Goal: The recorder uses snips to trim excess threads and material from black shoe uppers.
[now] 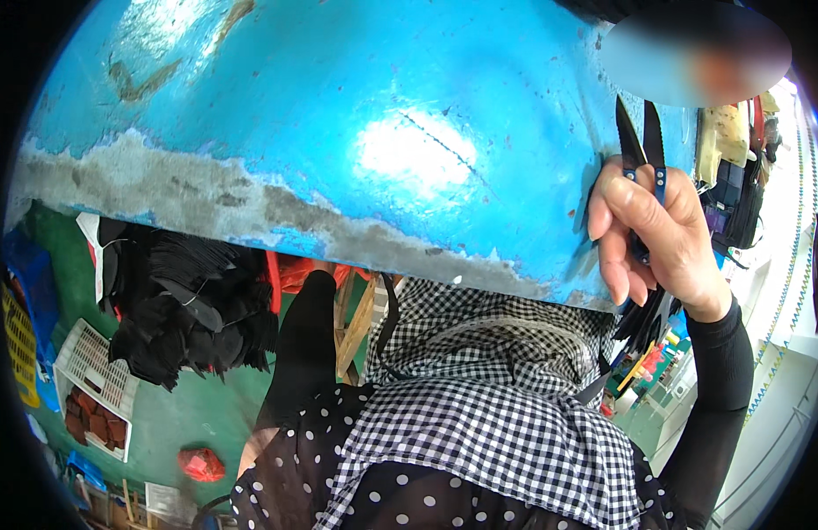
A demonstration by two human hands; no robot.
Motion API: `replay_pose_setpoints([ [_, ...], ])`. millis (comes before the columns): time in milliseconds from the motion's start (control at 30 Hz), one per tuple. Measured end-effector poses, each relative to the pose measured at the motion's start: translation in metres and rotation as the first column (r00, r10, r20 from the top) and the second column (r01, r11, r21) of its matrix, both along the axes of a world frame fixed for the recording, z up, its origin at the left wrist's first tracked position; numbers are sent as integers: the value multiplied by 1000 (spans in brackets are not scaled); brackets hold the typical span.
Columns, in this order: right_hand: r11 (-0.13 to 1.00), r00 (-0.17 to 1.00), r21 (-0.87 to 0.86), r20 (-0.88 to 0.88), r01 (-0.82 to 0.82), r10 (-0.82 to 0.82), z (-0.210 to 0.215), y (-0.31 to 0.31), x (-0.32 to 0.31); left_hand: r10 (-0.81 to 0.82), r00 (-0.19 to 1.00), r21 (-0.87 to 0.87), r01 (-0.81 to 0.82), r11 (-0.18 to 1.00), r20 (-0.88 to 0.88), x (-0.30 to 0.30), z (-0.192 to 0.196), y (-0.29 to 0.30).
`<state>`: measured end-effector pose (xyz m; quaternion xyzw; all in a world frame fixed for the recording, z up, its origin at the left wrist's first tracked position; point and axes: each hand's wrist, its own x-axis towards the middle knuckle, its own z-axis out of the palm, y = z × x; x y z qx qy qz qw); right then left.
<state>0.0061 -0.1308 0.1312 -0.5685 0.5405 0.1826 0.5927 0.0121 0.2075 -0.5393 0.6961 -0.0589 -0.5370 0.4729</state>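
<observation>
My right hand (pixel 658 221) is at the right end of the blue tabletop (pixel 276 106), closed around a pair of thread snips (pixel 630 137). Their two dark blades point away from me and stand apart, with blue parts showing at the base. The handle is mostly covered by my fingers. My left arm, in a black sleeve (pixel 308 322), reaches toward the table's near edge. Only a sliver of skin of my left hand (pixel 321 265) shows there; its fingers are hidden under the table.
Bundled black pieces (pixel 184 291) hang below the table at the left. A white crate (pixel 98 362) with brown pieces and a red bag (pixel 201 464) are on the green floor. Stacked materials (pixel 731 177) stand beyond the table's right end. My checked apron (pixel 497 424) is close to the table edge.
</observation>
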Motion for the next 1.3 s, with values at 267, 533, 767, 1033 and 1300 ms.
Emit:
replay_pose_setpoints([
  [267, 999, 999, -2, 27, -45, 45, -5, -2, -3, 490, 761, 152, -474, 867, -425, -4, 130, -32],
  [533, 977, 982, -171, 117, -129, 150, -17, 1, -10, 395, 915, 334, -347, 876, -86, 27, 159, -31],
  [767, 953, 951, -219, 181, -210, 251, -22, 2, -6, 503, 818, 216, -457, 863, -280, 67, 248, -39],
  [1033, 921, 898, -339, 318, -192, 304, -45, 1, -1, 480, 789, 38, -506, 862, -382, 87, 304, -20],
  [1300, 841, 789, -505, 428, -196, 441, -72, -4, -12, 616, 615, 50, -686, 726, -492, 86, 356, -23],
])
